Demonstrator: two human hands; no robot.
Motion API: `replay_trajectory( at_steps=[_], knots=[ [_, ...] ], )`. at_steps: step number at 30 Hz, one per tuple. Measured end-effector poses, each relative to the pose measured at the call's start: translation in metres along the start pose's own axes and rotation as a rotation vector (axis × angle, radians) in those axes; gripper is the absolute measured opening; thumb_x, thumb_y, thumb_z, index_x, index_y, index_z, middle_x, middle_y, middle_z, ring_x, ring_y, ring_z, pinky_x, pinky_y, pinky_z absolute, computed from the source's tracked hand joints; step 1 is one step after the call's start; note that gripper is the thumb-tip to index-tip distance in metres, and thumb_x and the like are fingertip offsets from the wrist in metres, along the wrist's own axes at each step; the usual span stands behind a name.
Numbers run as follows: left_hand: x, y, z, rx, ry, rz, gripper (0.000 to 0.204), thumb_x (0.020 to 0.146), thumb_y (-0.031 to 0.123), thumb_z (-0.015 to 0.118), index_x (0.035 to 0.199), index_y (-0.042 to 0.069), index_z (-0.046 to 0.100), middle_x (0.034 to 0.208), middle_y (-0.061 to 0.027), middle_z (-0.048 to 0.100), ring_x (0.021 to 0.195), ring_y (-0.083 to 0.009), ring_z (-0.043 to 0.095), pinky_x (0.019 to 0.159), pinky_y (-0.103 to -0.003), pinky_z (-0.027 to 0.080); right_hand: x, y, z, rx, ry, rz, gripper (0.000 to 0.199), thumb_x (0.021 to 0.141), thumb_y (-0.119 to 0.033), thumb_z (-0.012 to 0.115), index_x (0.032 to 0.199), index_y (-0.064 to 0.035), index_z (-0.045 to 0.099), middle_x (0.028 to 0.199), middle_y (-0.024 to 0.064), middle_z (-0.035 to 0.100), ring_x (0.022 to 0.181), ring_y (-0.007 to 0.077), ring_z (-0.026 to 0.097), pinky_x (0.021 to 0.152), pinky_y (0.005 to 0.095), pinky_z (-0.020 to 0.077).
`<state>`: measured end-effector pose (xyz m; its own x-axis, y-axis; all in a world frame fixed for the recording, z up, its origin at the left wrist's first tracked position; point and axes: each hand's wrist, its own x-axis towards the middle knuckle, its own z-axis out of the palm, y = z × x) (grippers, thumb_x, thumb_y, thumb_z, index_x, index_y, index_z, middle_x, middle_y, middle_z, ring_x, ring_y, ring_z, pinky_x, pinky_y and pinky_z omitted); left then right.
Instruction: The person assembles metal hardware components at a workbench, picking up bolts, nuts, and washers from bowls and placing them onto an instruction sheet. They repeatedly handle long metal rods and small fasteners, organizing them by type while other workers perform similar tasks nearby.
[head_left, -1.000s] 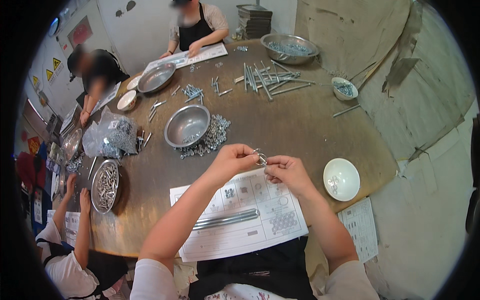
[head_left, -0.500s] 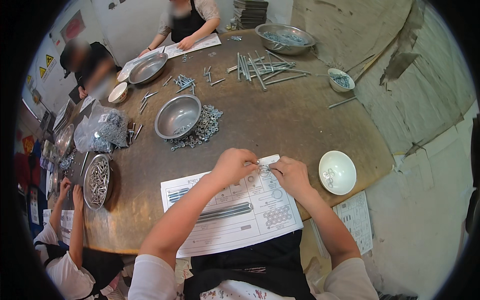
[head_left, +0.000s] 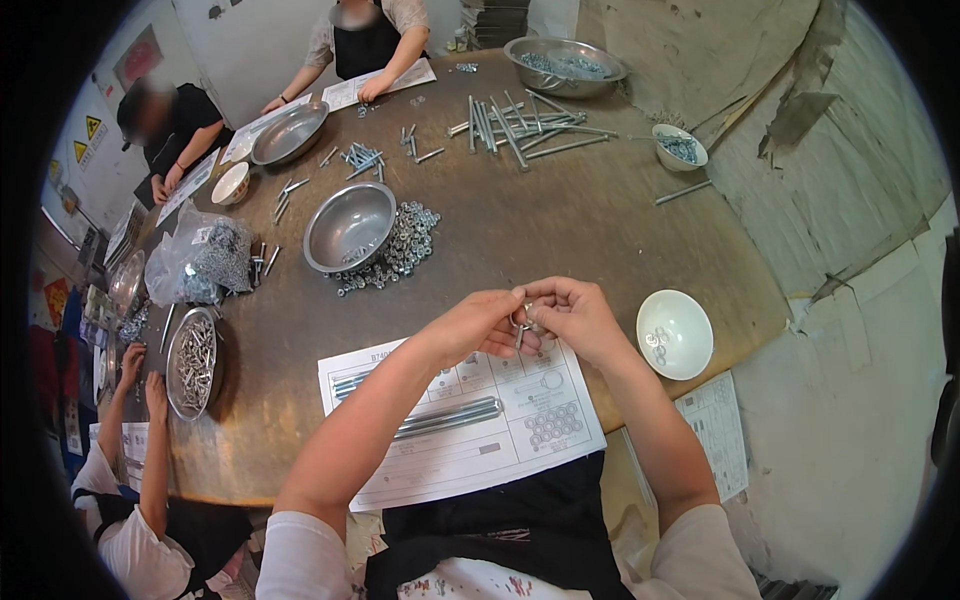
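Both hands are meeting over the near edge of the worktop [head_left: 600,220], right above the sheet [head_left: 460,420]. The left hand [head_left: 478,325] is curling its fingers in and pinching a small metal part [head_left: 522,322], and the right hand [head_left: 575,315] is closing on that same part from the other side, fingertips touching. What kind of part it is I cannot tell, it is too small and half hidden by the fingers. On the sheet, just below the left forearm, long rods [head_left: 447,417] are lying side by side. A white bowl [head_left: 674,334] with a few washers in it is sitting just to the right of the right hand. Further out, a steel bowl [head_left: 350,227] is standing with a heap of nuts [head_left: 400,245] touching its right side. Bolts [head_left: 520,120] are lying scattered at the far side, and other people's hands are working along the left and far edges.
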<state>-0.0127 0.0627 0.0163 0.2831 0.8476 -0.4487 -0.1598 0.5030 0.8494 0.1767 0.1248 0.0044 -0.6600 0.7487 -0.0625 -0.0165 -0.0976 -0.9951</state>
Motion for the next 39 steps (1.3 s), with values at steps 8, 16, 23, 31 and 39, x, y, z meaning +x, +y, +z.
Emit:
replay_trajectory(
  at_steps=[8,16,23,31,39],
  knots=[
    [0.008,-0.054,0.017,0.702,0.337,0.373,0.020,0.087,0.023,0.070,0.089,0.003,0.068,0.081,-0.0056,0.070,0.076,-0.0178,0.067,0.067,-0.031,0.052,-0.030,0.029,-0.008,-0.424,0.244,-0.002,0.011,0.085,-0.003,0.066,0.093,0.0036,0.070,0.081,0.0054,0.070,0.063,0.0070,0.058,0.056,0.0229,0.0472],
    [0.009,-0.073,0.040,1.341,0.631,0.702,0.011,0.076,0.019,0.073,0.078,0.009,0.071,0.078,-0.0043,0.064,0.082,-0.0235,0.063,0.068,-0.037,0.053,-0.037,0.052,-0.003,-0.808,0.348,-0.262,0.009,0.080,-0.003,0.068,0.088,0.0000,0.070,0.075,0.0095,0.066,0.062,0.0154,0.063,0.057,0.0278,0.0486],
    [0.007,-0.067,0.034,1.305,0.681,0.779,0.010,0.078,0.016,0.072,0.082,0.008,0.072,0.087,-0.0054,0.064,0.085,-0.0250,0.061,0.071,-0.038,0.051,-0.036,0.045,-0.001,-1.004,0.335,-0.232,0.008,0.082,-0.015,0.070,0.085,-0.0067,0.070,0.083,0.0105,0.065,0.072,0.0308,0.066,0.064,0.0431,0.0505],
    [0.015,-0.067,0.032,1.302,0.604,0.732,0.009,0.079,0.013,0.068,0.082,0.006,0.072,0.087,-0.0049,0.063,0.088,-0.0258,0.059,0.074,-0.039,0.050,-0.020,0.050,-0.008,-1.076,0.339,-0.272,0.007,0.081,-0.015,0.071,0.084,-0.0088,0.072,0.081,0.0086,0.065,0.069,0.0282,0.064,0.062,0.0393,0.0497],
    [0.015,-0.089,0.023,1.359,0.669,0.660,0.010,0.076,0.013,0.066,0.070,0.005,0.065,0.080,-0.0102,0.061,0.083,-0.0285,0.059,0.071,-0.043,0.049,-0.020,0.048,0.001,-1.019,0.280,-0.323,0.010,0.083,-0.012,0.068,0.091,-0.0061,0.069,0.085,0.0120,0.065,0.076,0.0326,0.065,0.068,0.0404,0.0508]
  ],
)
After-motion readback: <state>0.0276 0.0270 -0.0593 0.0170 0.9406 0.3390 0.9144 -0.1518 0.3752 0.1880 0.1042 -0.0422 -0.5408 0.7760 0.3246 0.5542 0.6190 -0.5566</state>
